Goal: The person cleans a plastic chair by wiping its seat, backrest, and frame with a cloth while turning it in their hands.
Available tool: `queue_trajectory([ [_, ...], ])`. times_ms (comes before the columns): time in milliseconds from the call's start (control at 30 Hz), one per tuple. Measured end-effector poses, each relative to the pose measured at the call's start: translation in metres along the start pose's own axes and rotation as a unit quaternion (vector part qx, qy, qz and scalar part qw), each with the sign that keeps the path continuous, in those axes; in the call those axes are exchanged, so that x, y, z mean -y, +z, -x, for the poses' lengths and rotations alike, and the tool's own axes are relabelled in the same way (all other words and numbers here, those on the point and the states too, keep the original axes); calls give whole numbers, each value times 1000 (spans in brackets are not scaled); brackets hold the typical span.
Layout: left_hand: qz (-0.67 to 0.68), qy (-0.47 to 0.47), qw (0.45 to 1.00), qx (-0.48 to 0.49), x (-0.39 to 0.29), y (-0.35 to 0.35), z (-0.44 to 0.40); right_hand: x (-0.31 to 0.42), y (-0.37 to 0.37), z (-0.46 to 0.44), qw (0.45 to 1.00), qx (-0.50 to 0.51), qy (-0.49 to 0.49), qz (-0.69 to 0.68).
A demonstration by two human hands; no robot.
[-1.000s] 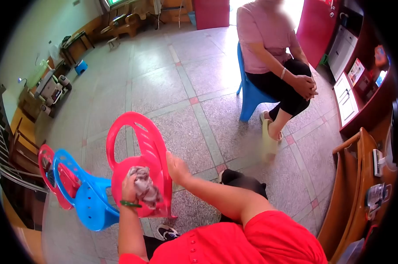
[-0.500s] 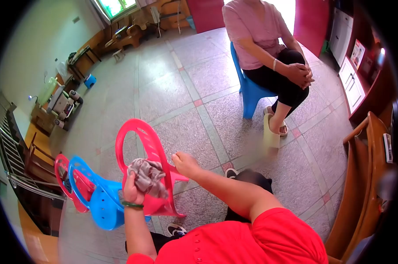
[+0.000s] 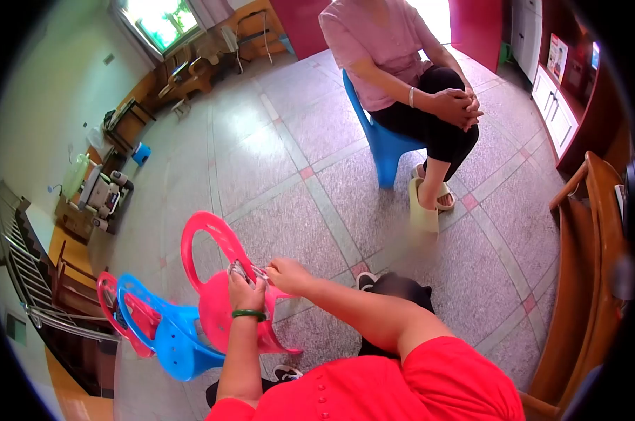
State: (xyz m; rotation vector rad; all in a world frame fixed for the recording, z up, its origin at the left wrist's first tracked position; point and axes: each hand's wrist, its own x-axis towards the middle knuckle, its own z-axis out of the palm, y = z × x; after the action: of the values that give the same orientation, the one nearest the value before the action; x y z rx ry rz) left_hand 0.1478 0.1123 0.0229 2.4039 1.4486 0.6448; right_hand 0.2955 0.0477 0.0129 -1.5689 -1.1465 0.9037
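A greyish cloth [image 3: 239,269] is bunched at the back of a pink plastic chair [image 3: 215,309]. My left hand [image 3: 247,289], with a green bangle at the wrist, is closed on the cloth, and only small folds show past the fingers. Close beside it, my right hand [image 3: 289,276] is closed at the right side of the chair back. A bit of cloth reaches its fingertips, which seem to pinch it. Both hands cover part of the chair back.
A blue plastic chair [image 3: 180,344] and another pink chair [image 3: 107,295] stand to the left. Ahead, a person in a pink top [image 3: 380,42] sits on a blue chair [image 3: 386,151], hands clasped on a knee. Wooden furniture [image 3: 577,295] lines the right side.
My left hand has moved right, bringing the cloth against the chair back and close to my right hand. Less cloth shows. The camera view has shifted slightly, while the seated person keeps the same pose.
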Motion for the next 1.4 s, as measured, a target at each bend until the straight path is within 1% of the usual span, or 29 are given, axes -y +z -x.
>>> queue_trajectory([
  [67, -7, 5, 1000, -23, -6, 1, 1, -4, -5, -4, 1000, 3, 0, -6],
  [133, -21, 6, 1000, -19, -8, 2, 0, -8, -4, -3, 998, -61, -17, 20],
  [233, -18, -26, 999, -16, -9, 3, 3, -4, -12, 0, 999, -48, 11, 11],
  [300, -38, 6, 998, -42, -3, 7, 3, -3, -14, 0, 999, -44, 8, 9],
  [333, -36, 4, 998, -43, -4, 7, 4, -3, -14, 1, 999, -41, 4, 5],
  [433, -39, -8, 999, -34, -7, 4, 3, -10, -9, -5, 999, -49, 0, 3],
  [500, -55, -24, 998, -11, -10, 3, 3, -11, -7, -5, 998, -58, -2, 10],
  [633, -37, -49, 998, 1, -18, -2, 4, -9, -8, -7, 997, -77, 2, 19],
  [700, -30, 1, 999, -32, -9, 6, 4, -13, -6, -9, 996, -85, -1, 30],
  [733, -24, -5, 999, -33, -7, 8, 4, -14, -6, -9, 995, -98, -5, 35],
  [800, -30, 19, 998, -50, -5, 12, 5, -14, -6, -8, 995, -93, -13, 35],
  [900, -41, -12, 999, -30, -16, 4, 7, -16, -4, -11, 995, -93, -21, 42],
  [1033, -34, -12, 999, -33, -21, 1, 7, -10, -2, -11, 994, -86, -10, 62],
  [1100, -49, -42, 998, -4, -24, -1, 8, -6, -1, -10, 996, -76, -8, 55],
  [1133, -49, -43, 998, -5, -26, -3, 8, -5, -2, -9, 997, -67, -5, 47],
  [1200, -16, -55, 998, 14, -30, -7, 7, -8, 0, -7, 997, -58, -7, 51],
  [1333, -32, -46, 998, -12, -25, 1, 3, -14, 1, -13, 995, -70, -36, 62],
  [1367, -40, -48, 998, -6, -24, 0, 5, -10, -1, -11, 996, -60, -18, 58],
  [1400, -47, -53, 998, 0, -25, -1, 7, -11, -1, -12, 996, -62, -21, 56],
])
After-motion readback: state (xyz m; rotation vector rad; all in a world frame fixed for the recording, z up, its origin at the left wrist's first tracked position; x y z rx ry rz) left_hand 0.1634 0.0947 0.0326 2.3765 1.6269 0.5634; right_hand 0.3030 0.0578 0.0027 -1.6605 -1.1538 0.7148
